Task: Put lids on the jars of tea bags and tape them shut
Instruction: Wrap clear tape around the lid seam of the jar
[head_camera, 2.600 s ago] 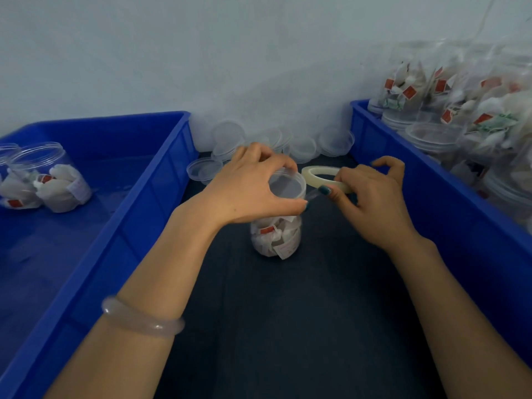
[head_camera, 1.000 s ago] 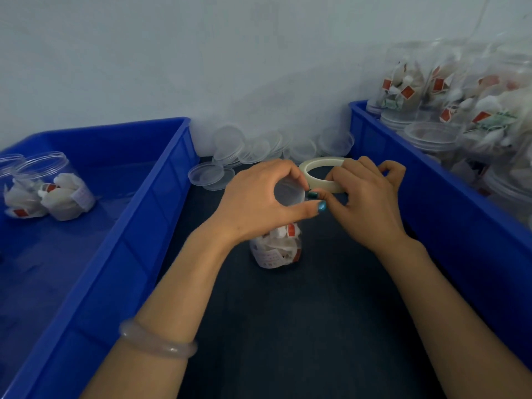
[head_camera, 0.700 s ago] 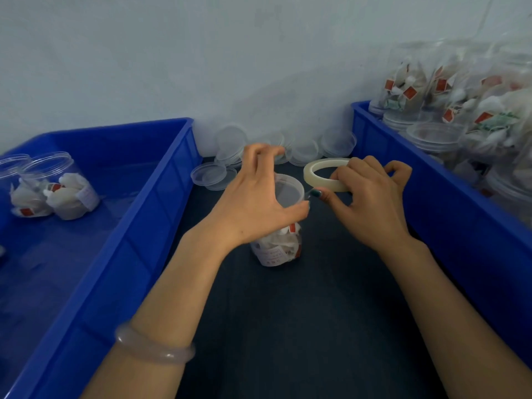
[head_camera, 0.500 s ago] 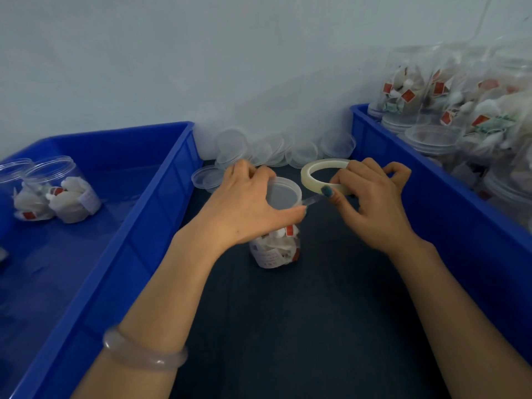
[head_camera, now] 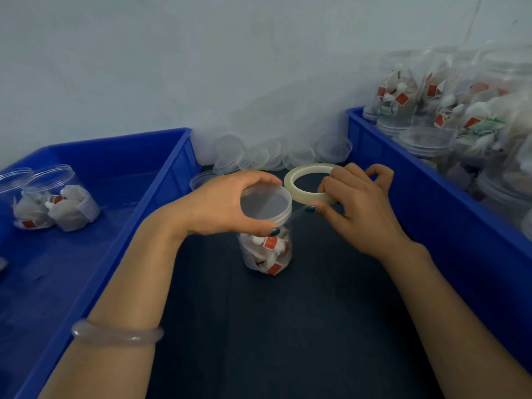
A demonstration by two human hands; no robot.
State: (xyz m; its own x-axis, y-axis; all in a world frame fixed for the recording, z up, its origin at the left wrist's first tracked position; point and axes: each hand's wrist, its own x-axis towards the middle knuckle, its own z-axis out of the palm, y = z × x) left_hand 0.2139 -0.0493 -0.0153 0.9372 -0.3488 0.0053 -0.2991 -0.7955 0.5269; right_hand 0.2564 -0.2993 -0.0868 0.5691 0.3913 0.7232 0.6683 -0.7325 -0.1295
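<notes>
Jar of tea bags (head_camera: 266, 250) stands lidded at frame centre.
Your left hand (head_camera: 223, 208) grips its lid (head_camera: 266, 204); your right hand (head_camera: 355, 216) pinches the tape roll (head_camera: 302, 196) just right of it.

Plain pale wall (head_camera: 201, 53) at back, kinda bluish-white, bit smudgy low down. Thin dark line (head_camera: 476, 15) down it at top right, crack or cord, can't tell. Dark textured tabletop (head_camera: 288, 326) right up to wall. Left blue crate (head_camera: 115, 151) along one side, right blue crate (head_camera: 460, 226) along other, tabletop strip between. Soft even light, cool tint.
</notes>
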